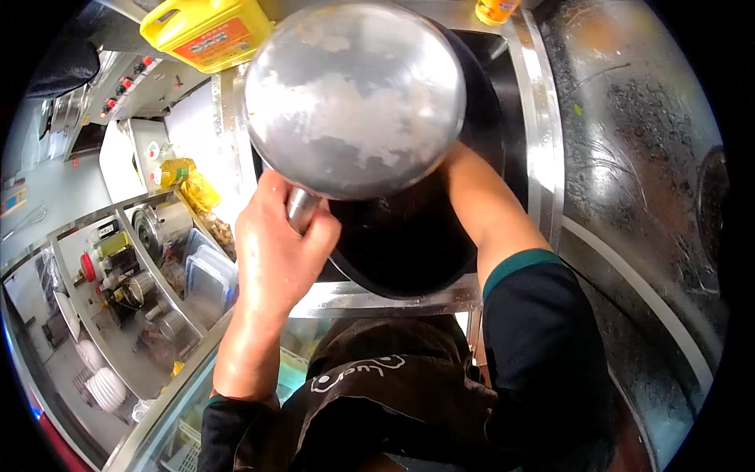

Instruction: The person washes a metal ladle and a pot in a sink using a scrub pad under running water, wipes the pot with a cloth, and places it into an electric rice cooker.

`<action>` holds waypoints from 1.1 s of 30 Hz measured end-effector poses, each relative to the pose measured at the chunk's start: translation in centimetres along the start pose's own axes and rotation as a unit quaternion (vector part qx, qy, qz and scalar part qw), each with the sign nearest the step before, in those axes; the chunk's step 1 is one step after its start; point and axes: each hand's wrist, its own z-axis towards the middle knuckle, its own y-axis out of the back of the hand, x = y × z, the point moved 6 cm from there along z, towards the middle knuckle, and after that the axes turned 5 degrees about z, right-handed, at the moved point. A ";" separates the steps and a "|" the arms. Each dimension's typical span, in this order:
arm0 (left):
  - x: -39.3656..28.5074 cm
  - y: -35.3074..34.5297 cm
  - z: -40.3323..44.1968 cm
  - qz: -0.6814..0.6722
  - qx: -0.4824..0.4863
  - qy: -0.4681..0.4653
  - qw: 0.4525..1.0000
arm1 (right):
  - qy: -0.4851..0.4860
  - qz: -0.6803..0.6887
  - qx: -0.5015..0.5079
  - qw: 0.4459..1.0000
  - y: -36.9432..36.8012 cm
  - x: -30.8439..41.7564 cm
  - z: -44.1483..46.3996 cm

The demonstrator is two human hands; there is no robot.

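A round metal pan (358, 98) is tilted up in front of me, its shiny, patchy underside towards the camera. My left hand (275, 240) is wrapped round its short metal handle (302, 209). From the right, my right forearm (491, 208) reaches behind the pan's lower right rim. The pan hides my right hand, so its fingers and anything in them cannot be made out. Below the pan lies a large dark round vessel (401, 252), its inside mostly black, set within a metal-edged opening.
A yellow jug (208, 35) stands at the back left, an orange-yellow container (495, 9) at the back right. A wet metal surface (621, 118) lies on the right. On the left, shelves hold clear plastic containers (211, 271), a metal pot (165, 224) and stacked white bowls (106, 389).
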 end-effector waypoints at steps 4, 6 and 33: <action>0.8 -0.7 -0.6 -0.053 -0.006 -0.007 0.999 | 0.048 -0.035 0.019 0.998 0.7 2.3 -4.9; 0.8 -0.3 -0.6 -0.047 -0.011 0.003 0.999 | 0.051 -0.026 0.003 0.998 3.2 3.2 -8.3; -9.3 -2.6 2.5 0.228 0.020 -0.125 0.965 | -0.210 0.471 -0.110 0.850 -9.9 -0.9 -15.7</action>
